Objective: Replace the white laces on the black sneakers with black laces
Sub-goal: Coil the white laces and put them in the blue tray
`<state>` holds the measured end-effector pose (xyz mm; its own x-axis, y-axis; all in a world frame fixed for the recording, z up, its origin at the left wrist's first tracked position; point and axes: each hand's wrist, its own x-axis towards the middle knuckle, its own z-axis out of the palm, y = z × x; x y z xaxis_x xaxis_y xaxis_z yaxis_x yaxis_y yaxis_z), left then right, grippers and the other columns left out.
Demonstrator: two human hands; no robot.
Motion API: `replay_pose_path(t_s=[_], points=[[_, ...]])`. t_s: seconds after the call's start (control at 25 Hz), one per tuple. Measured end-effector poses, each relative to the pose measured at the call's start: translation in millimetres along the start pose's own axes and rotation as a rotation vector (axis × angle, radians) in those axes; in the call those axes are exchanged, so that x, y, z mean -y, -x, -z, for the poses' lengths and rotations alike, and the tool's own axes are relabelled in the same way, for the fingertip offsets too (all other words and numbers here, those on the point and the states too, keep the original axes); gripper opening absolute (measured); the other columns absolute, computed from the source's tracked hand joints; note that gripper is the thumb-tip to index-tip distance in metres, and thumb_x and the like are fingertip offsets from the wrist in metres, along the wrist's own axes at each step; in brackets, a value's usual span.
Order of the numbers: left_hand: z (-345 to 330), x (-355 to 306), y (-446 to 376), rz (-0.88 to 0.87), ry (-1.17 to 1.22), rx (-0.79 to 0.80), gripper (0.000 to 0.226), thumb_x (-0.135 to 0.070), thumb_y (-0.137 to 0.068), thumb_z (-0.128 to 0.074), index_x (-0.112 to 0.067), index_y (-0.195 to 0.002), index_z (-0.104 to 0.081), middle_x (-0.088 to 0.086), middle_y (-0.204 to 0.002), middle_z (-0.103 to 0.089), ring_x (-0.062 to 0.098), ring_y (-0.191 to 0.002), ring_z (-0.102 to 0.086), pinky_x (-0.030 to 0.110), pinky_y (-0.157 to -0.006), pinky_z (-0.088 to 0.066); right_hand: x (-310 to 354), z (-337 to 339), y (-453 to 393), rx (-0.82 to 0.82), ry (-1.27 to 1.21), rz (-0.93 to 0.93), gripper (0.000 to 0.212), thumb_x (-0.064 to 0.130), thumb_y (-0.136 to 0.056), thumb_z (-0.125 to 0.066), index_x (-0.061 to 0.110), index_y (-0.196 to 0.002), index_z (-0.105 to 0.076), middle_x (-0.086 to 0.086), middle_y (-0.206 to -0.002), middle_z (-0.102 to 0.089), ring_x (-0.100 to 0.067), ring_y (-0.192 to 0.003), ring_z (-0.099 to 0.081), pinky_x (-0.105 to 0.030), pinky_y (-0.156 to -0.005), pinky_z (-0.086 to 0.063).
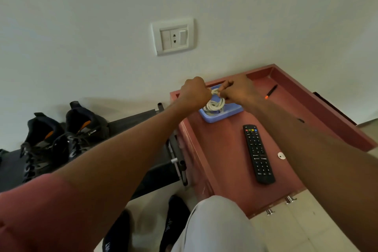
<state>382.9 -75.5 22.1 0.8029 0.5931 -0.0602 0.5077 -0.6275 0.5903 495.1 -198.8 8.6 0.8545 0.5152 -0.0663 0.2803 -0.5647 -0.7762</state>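
While I'm looking down past my knee point(216, 219) in light trousers and two dark slippers point(173, 219) on the tiled floor, both arms are reaching forward over the reddish-brown counter point(225, 170). Black remote point(258, 153) is lying flat on the counter, nearest me, with a small white round disc point(281, 155) just right of it. Two metal knobs point(290, 199) are showing on the counter's near edge.

Left of the counter, a dark rack point(143, 129) is carrying the black sneakers point(61, 139), side by side, toes toward me. They're wearing black laces point(30, 161) now.

Further out, a blue tray point(229, 113) is sitting on the counter near the wall. White laces point(214, 105) are bunched in a coil over it, part hanging from my hands. Left hand point(194, 93) is curled into a fist, gripping one end of the bundle. Right hand point(237, 90) is pinching the lace, its fingers point(225, 85) pressed together on the strand just above the tray. Both hands are nearly touching.

Black pen with an orange tip point(271, 91) is lying at the far right of the counter. Beyond that, a white wall socket plate point(173, 36) is sitting on the wall.
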Motion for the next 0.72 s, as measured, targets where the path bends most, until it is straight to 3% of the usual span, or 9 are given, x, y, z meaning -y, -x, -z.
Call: replay_pose_path(t_s=[0.12,0.24,0.44,0.64,0.72], points=[[-6.5,15.3,-5.1,-0.05,-0.134,0.005,0.022,-0.018,-0.096,-0.062,0.0,-0.093,-0.072,0.016,-0.092,-0.071,0.029,-0.078,-0.062,0.04,-0.071,-0.053,-13.1,-16.1,-7.1,0.083,0.326,0.151,0.017,0.001,-0.084,-0.069,0.011,-0.075,-0.08,-0.002,-0.081,-0.078,-0.02,-0.081,-0.074,-0.038,-0.08,-0.063],[-5.6,25.6,-4.7,-0.106,-0.115,-0.018,0.018,-0.011,-0.093,-0.06,-0.003,-0.093,-0.075,0.016,-0.093,-0.073,0.03,-0.085,-0.067,0.04,-0.075,-0.055,-12.7,-20.2,-4.9,0.093,0.438,0.272,0.017,0.006,-0.086,-0.067,0.014,-0.082,-0.081,0.001,-0.086,-0.077,-0.016,-0.082,-0.07,-0.029,-0.079,-0.056],[-5.7,34.3,17.2,-0.165,-0.073,-0.097,0.02,-0.012,-0.097,-0.058,-0.009,-0.105,-0.076,0.01,-0.106,-0.071,0.026,-0.091,-0.065,0.038,-0.078,-0.055,-10.3,-5.8,8.1,-0.025,0.318,0.264,0.015,0.006,-0.088,-0.068,0.014,-0.09,-0.081,-0.002,-0.092,-0.079,-0.019,-0.088,-0.072,-0.031,-0.081,-0.057],[-7.8,30.9,54.5,-0.132,-0.09,-0.058,0.027,-0.018,-0.1,-0.061,-0.013,-0.124,-0.071,0.009,-0.127,-0.067,0.024,-0.107,-0.063,0.034,-0.088,-0.055,-11.3,8.8,40.1,-0.069,0.188,0.209,0.02,0.004,-0.088,-0.065,0.018,-0.084,-0.079,0.003,-0.088,-0.078,-0.015,-0.086,-0.072,-0.036,-0.08,-0.059],[-9.4,21.9,77.2,-0.134,-0.068,-0.032,0.033,-0.019,-0.101,-0.06,-0.015,-0.133,-0.066,0.009,-0.133,-0.061,0.024,-0.115,-0.059,0.03,-0.088,-0.048,-12.2,13.1,60.3,-0.122,0.091,0.186,0.022,0.005,-0.088,-0.065,0.022,-0.081,-0.077,0.008,-0.084,-0.076,-0.012,-0.083,-0.071,-0.031,-0.076,-0.055]])
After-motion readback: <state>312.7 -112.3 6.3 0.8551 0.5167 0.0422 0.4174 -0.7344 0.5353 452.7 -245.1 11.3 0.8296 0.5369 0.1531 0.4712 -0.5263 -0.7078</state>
